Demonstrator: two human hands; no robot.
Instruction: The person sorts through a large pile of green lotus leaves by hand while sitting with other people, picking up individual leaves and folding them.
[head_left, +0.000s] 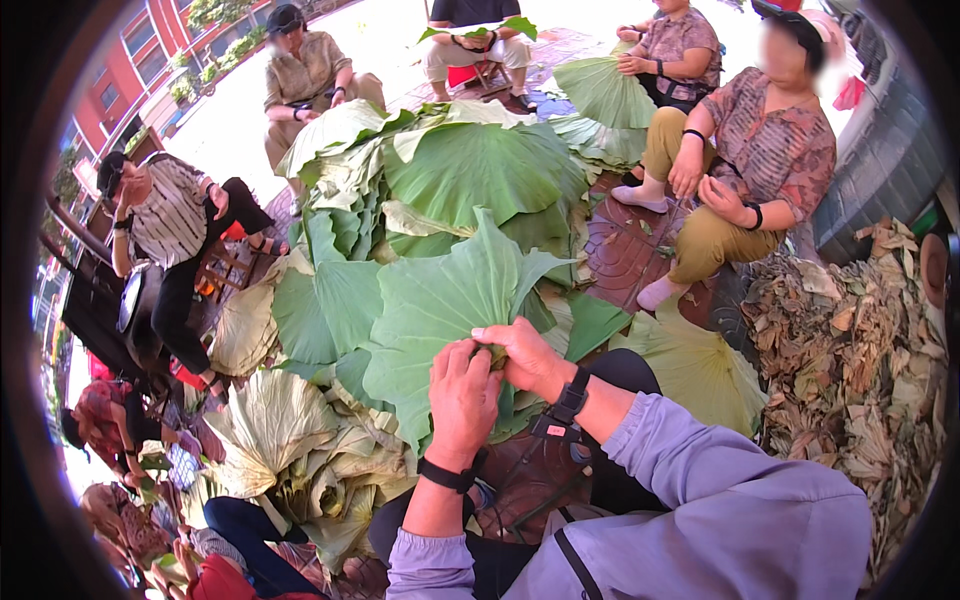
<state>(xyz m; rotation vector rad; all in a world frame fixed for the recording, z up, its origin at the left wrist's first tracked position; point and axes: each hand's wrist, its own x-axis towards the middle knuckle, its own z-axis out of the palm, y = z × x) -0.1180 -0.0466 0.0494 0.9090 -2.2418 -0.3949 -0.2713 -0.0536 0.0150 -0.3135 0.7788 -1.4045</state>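
Observation:
A large green lotus leaf (450, 292) fans out in front of me, its narrow gathered end between both hands. My left hand (466, 397) grips that end from the left, fingers curled over it. From the right, my right hand (525, 356) pinches the same spot, thumb laid along the leaf. Brownish matter shows between the hands, but my fingers hide most of it. Beyond the held leaf rises a heap of green lotus leaves (480, 172). Paler, yellowish leaves (277, 427) lie piled to my left.
Dry brown leaf scraps (847, 367) form a big heap at the right. A pale green leaf (694, 367) lies beside my right knee. Several people sit around the pile, one person (750, 157) close on the right. Red-brown paving (615, 244) shows between the leaves.

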